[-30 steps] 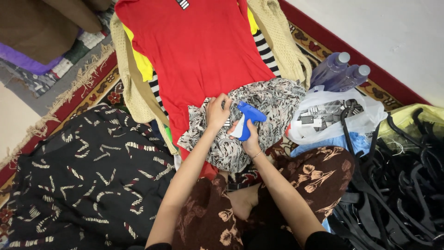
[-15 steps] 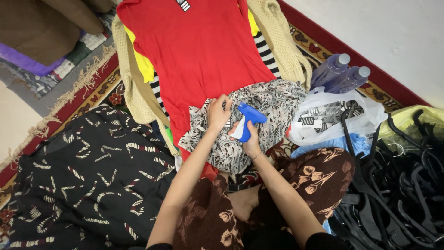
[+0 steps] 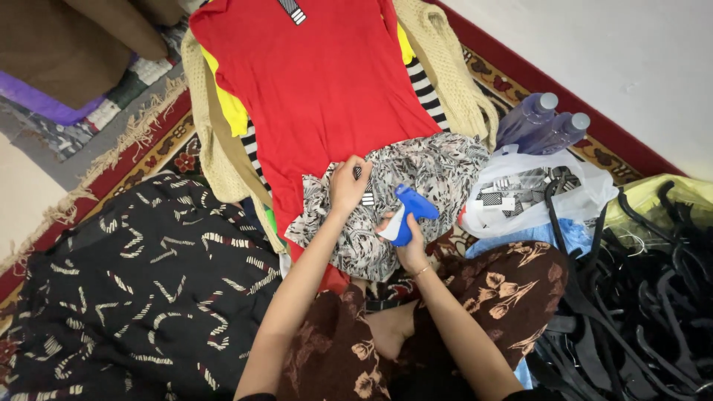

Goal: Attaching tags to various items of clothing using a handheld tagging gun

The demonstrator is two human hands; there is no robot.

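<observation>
A grey-and-white patterned garment lies crumpled on the lower part of a red shirt, right in front of my knees. My right hand grips a blue-and-white tagging gun whose tip points at the garment. My left hand pinches a small striped tag together with a fold of the patterned cloth. Both hands are close together over the garment's middle.
Under the red shirt lie a yellow top, a striped piece and a beige knit. A black patterned cloth spreads at left. A white plastic bag, two purple bottles and a heap of black hangers sit at right.
Both hands have shifted slightly down the patterned garment; the tagging gun is tilted a little lower against the cloth. The clothes pile has not moved.
</observation>
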